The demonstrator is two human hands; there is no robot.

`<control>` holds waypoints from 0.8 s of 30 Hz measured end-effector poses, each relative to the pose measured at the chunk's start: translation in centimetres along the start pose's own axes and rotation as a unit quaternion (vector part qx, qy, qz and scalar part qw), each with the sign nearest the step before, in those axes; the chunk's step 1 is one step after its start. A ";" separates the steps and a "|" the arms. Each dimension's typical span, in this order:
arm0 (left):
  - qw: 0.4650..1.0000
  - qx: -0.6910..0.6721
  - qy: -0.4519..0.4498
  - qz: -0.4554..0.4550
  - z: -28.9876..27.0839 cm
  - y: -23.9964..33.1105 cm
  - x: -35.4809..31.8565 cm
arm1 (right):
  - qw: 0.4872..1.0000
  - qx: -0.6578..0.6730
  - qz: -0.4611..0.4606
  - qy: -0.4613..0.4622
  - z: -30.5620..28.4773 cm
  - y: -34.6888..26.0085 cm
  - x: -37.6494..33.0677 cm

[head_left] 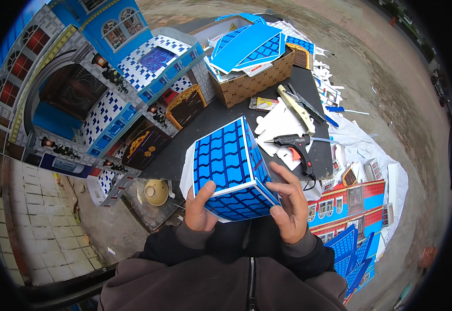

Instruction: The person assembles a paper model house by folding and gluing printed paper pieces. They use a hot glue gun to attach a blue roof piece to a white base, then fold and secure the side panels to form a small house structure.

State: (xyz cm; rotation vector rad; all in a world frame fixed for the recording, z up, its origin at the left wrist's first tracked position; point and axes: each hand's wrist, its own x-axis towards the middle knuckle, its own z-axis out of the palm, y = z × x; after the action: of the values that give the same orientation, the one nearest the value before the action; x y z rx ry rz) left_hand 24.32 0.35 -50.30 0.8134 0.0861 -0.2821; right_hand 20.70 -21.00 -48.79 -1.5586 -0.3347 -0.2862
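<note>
Between my two hands I hold a blue model roof piece (pixel 225 155), made of tile-patterned panels joined along white edges. My left hand (pixel 200 210) grips its lower left corner, thumb on the front panel. On the right side, my right hand (pixel 289 203) has its fingers and thumb against the panel edge. Just beyond the roof piece, a black glue gun (pixel 294 145) lies on white card scraps (pixel 276 124) on the dark table (pixel 200 127). A cream-handled tool (pixel 294 108) rests past it, beside a grey-bladed tool (pixel 309 103).
A large model castle (pixel 75 98) stands at the left. Behind the table's middle is a brown cardboard box (pixel 254 83) topped with blue cut panels (pixel 246 49). Printed red-and-blue house panels (pixel 348 205) lie at the right. A yellowish bowl (pixel 156 192) sits low, left of my hands.
</note>
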 end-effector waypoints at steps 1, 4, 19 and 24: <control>0.999 0.034 0.004 0.005 0.0 -0.1 -0.3 | 0.999 0.013 0.033 0.005 0.2 0.1 0.2; 0.997 0.080 -0.006 0.020 0.1 -0.3 -1.0 | 0.998 -0.011 0.041 0.038 0.9 0.0 0.8; 0.977 0.202 -0.026 0.071 -0.3 -1.2 -1.8 | 0.992 -0.119 0.023 0.047 2.3 -1.2 2.1; 0.977 0.200 -0.019 0.075 -0.5 -1.4 -1.8 | 0.994 -0.095 0.036 0.041 2.6 -1.0 2.3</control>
State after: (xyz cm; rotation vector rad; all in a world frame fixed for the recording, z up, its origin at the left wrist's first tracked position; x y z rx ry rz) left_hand 22.23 0.19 -51.27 1.2080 -0.0720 -0.1732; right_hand 22.41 -18.29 -47.02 -1.7372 -0.1895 -0.3322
